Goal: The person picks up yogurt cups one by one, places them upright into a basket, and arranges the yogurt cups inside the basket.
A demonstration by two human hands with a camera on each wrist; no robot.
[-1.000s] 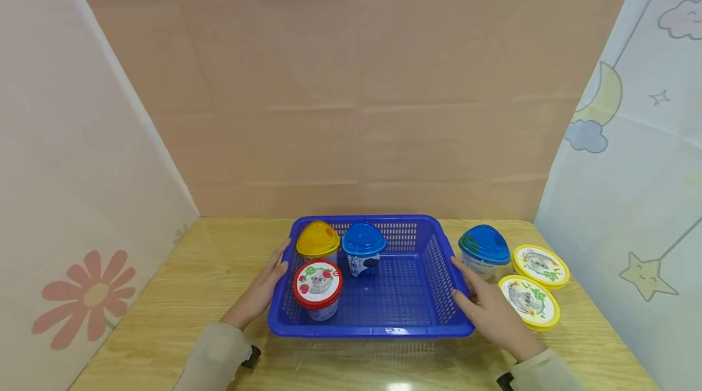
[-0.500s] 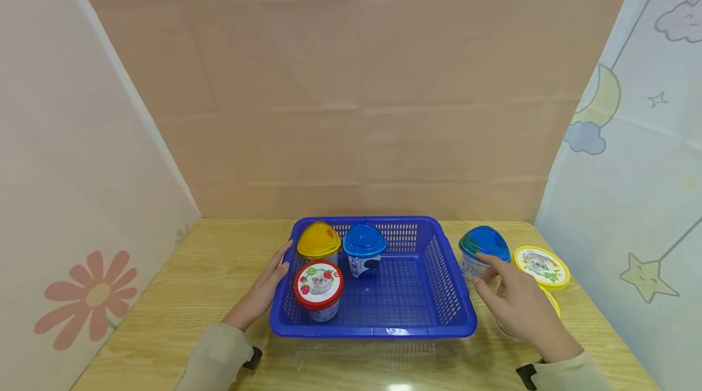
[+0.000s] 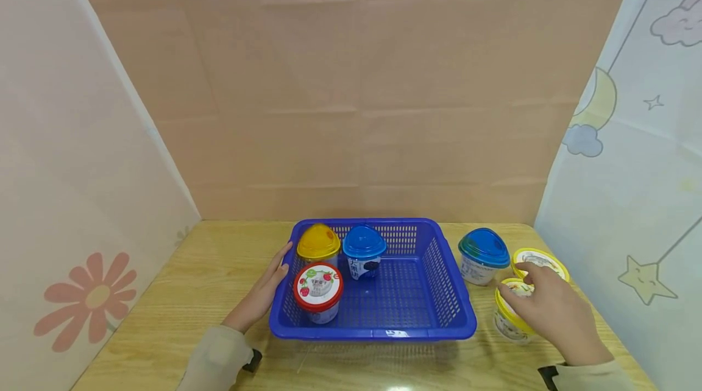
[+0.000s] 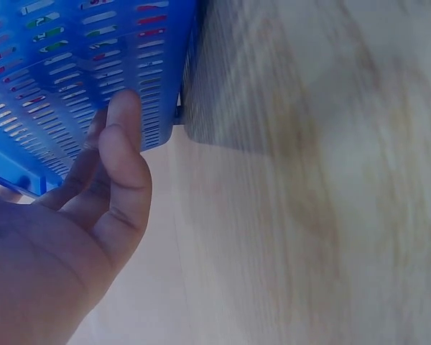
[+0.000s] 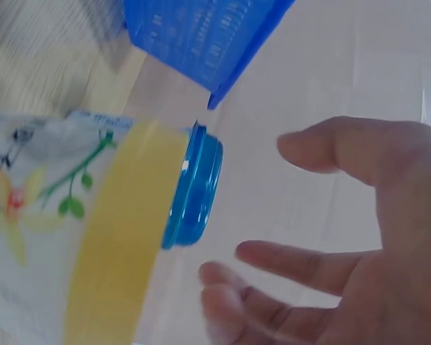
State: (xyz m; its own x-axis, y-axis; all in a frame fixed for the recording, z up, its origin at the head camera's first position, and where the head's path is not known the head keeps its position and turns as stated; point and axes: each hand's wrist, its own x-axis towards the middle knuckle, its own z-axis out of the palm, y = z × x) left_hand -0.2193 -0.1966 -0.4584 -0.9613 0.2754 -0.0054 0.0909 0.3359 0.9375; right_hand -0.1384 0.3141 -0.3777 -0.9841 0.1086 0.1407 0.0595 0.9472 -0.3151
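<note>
Nearest us on the right, the right hand (image 3: 556, 312) hovers over the near yellow-lidded tub (image 3: 510, 328); grip loose, thumb and fingers apart, nothing held; the right wrist view shows a gap between fingertips and lid

Left hand (image 3: 260, 296) lies at the basket's left side, grip relaxed, fingers resting along the outside rather than clenched; how firmly they press we cannot tell

We judge the work about halfway: in the blue basket (image 3: 384, 333) the red-lidded tub (image 3: 318, 287) stands at the near left, the yellow-domed cup (image 3: 318, 242) behind it, the blue-domed cup (image 3: 364, 251) at the back beside that one. Much bare floor shows on the basket's right

What is left, by our reading: the near yellow-lidded tub, the outer blue-domed cup (image 3: 484, 257) and the far yellow-lidded tub (image 3: 543, 256), all on the worktop (image 3: 164, 318) right of the basket. Whether the two yellow-lidded tubs touch we cannot tell, the hand covering part of both

Our count, near to far: two hands, one basket, one red-lidded tub, two yellow-lidded tubs, one yellow-domed cup, two blue-domed cups. Six containers in all, three inside, three outside, every one upright

Beyond, one brown backdrop (image 3: 351, 105) closes the far side
</note>
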